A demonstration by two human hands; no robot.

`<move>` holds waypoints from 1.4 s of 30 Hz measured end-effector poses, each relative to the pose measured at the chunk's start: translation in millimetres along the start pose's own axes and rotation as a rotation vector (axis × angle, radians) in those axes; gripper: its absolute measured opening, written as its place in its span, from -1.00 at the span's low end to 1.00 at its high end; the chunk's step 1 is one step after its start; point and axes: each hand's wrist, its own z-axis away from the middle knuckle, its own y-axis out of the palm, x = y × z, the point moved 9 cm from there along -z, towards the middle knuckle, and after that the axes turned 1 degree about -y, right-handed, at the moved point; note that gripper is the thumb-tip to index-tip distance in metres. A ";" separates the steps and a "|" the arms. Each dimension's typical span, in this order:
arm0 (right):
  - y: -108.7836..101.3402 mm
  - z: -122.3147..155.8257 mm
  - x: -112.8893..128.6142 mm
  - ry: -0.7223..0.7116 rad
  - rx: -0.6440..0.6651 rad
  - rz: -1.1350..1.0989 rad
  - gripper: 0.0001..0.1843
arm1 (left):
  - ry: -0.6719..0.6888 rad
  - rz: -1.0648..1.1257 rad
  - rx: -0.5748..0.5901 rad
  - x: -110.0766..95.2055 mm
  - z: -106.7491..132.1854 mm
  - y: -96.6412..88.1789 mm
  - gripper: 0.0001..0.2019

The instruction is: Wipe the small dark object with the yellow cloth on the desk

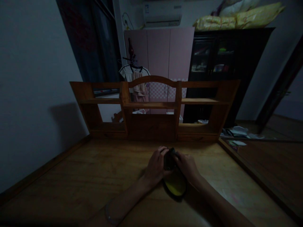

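Both hands are on a dark item (174, 186) that looks like a slipper, with a rounded yellow inner face edged in black pointing towards me. Its far part is dark and bulky, and the dim light hides its details. My left hand (156, 164) grips that dark part from the left, fingers curled over its top and thumb below. From the right, my right hand (188, 165) closes on it, with the fingertips at its upper edge. The item is low over the wooden tabletop (106, 176); whether it rests there I cannot tell.
A wooden shelf unit (151, 105) stands along the table's far edge, with a raised rim (251, 170) on the right. A white wall (35, 94) borders the left side. Behind are hanging clothes (138, 80), a pink wardrobe (158, 50) and a dark cabinet (246, 56).
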 end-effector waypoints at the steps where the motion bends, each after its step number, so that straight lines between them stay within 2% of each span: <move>1: 0.0 -0.2 0.2 -0.005 -0.002 -0.008 -0.75 | -0.011 0.006 -0.005 0.6 -0.3 -1.0 -0.21; 14: -14.0 4.5 18.7 -0.084 -0.019 -0.131 -0.74 | -0.070 0.017 -0.073 7.3 -0.1 -5.0 -0.24; 24: -10.4 4.5 26.2 -0.220 0.025 -0.284 -0.47 | -0.075 -0.017 -0.049 9.1 1.8 -1.0 -0.18; 31: -11.9 3.7 25.6 -0.202 0.014 -0.293 -0.54 | -0.057 -0.021 -0.028 7.4 3.1 2.0 -0.15; 35: -12.2 2.5 23.5 -0.167 0.003 -0.255 -0.66 | -0.048 -0.027 -0.032 6.4 2.2 1.6 -0.19; 42: -7.3 -0.2 8.6 -0.059 -0.019 -0.165 -0.81 | -0.046 -0.036 -0.051 5.9 2.1 -0.6 -0.18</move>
